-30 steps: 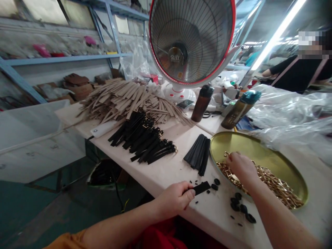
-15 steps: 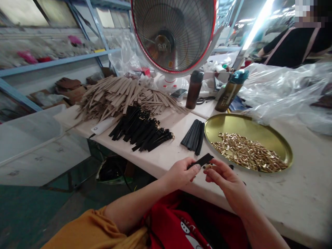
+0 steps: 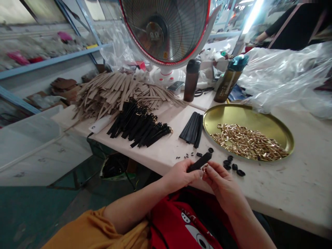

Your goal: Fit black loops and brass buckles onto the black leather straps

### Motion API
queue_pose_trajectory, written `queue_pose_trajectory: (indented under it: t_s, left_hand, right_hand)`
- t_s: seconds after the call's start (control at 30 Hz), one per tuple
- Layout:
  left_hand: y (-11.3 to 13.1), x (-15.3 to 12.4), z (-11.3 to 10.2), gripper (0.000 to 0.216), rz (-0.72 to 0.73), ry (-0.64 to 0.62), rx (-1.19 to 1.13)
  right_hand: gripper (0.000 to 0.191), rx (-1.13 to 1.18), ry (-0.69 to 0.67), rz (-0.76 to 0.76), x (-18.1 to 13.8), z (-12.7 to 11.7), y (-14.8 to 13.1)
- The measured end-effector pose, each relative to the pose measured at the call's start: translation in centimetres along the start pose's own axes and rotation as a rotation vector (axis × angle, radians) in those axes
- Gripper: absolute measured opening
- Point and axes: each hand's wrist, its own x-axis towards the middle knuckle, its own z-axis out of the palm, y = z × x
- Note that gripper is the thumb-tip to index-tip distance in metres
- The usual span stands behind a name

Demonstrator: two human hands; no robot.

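Note:
A black strap (image 3: pixel 200 162) with a pointed end is gripped in my left hand (image 3: pixel 181 174), near the table's front edge. Between the thumb and fingers of my right hand (image 3: pixel 219 178) is a small gold buckle (image 3: pixel 205 168), close against the strap; my fingers hide part of it. Just beyond my hands lie several small black loops (image 3: pixel 227 164) and tiny black bits. A stack of plain black straps (image 3: pixel 192 129) rests behind them. To its left is a pile of black straps with gold buckles (image 3: pixel 140 126).
A gold tray (image 3: pixel 249 112) holding many gold buckles (image 3: pixel 246 140) stands at right. Two bottles (image 3: pixel 192 81), a round heater (image 3: pixel 166 33), beige strips (image 3: pixel 109 90) and clear plastic sheeting (image 3: pixel 285 76) are farther back. Another person (image 3: pixel 298 27) is at upper right.
My hands have come closer together, and the buckle now sits beside the strap. The strap has turned, its end pointing up more. My view has shifted slightly, uncovering the loops on the table.

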Motion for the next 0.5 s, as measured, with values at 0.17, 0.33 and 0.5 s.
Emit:
queue_pose_trajectory:
  t_s: [0.17,0.33,0.5]
  left_hand:
    - [0.2,0.3,0.3,0.032,0.02,-0.009,-0.075]
    - [-1.0,-0.5,-0.7,0.03,-0.026,-0.033,0.007]
    - [-1.0,-1.3,-1.3,0.029,0.093,-0.099,0.261]
  right_hand:
    - [0.036,-0.214,0.031,-0.126,-0.6,0.2,0.7]
    - [0.036,-0.064,0.053,-0.103,-0.5,0.1,0.3]
    - [0.035,0.016,-0.054,0.05,-0.7,0.2,0.4]
